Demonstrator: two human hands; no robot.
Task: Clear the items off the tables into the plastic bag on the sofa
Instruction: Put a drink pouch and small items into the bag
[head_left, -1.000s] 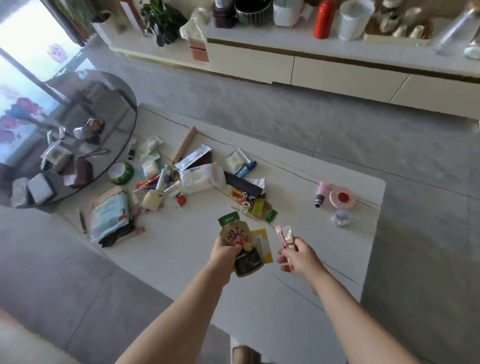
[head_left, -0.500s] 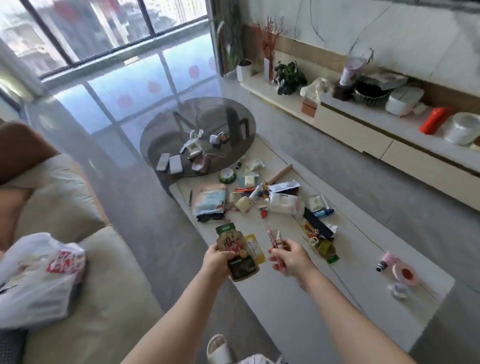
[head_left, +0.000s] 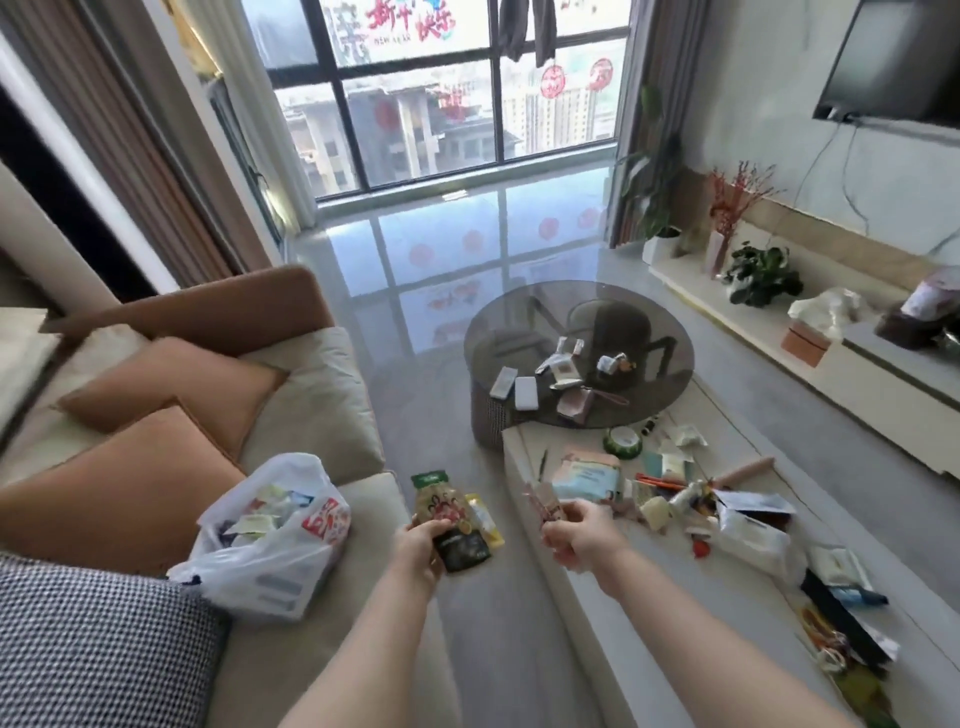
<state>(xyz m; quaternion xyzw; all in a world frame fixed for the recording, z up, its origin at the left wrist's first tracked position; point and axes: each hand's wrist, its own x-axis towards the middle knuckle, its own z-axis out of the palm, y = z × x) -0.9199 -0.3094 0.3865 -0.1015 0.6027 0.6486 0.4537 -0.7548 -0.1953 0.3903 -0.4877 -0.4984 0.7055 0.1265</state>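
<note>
Now our left hand (head_left: 423, 545) held snack packets (head_left: 457, 519) and our right hand (head_left: 579, 535) pinched small pink sachets (head_left: 545, 501), both over the floor between the near table (head_left: 649, 623) and the sofa (head_left: 311, 649). At left, the plastic bag (head_left: 265, 551) sat open on it.

a home living room: sofa (head_left: 311, 415) with cushions, wall-mounted tv (head_left: 898, 62), glass coffee table (head_left: 649, 395).
</note>
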